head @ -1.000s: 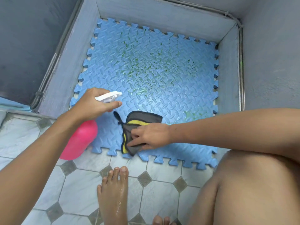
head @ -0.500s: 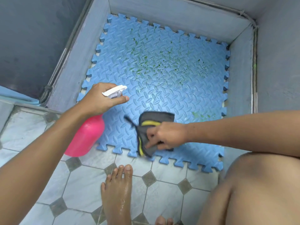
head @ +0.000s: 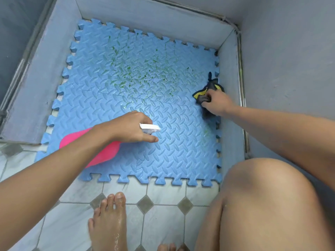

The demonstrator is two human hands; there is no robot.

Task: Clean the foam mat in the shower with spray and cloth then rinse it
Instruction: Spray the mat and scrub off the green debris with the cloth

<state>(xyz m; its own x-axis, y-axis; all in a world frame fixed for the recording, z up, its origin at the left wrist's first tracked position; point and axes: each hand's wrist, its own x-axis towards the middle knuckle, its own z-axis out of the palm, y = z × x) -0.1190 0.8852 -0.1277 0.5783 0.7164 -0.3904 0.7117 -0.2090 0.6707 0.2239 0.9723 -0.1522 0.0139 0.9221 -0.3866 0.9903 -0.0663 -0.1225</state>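
A blue foam mat (head: 112,98) with puzzle edges lies in the grey shower tray, speckled with green dirt across its middle and far half. My left hand (head: 130,127) grips a pink spray bottle (head: 107,151) by its white trigger head (head: 149,128), held low over the mat's near middle with the nozzle pointing right. My right hand (head: 216,104) is closed on a dark grey and yellow cloth (head: 206,91), bunched against the mat's right edge beside the tray wall.
Grey tray walls (head: 155,17) enclose the mat on the left, far and right sides. White tiles with grey diamonds (head: 161,194) cover the near floor. My wet left foot (head: 108,223) and bare right knee (head: 268,201) are in front of the mat.
My right hand has carried the cloth from the mat's near edge to its right edge. My left hand has brought the bottle further over the mat, toward the middle.
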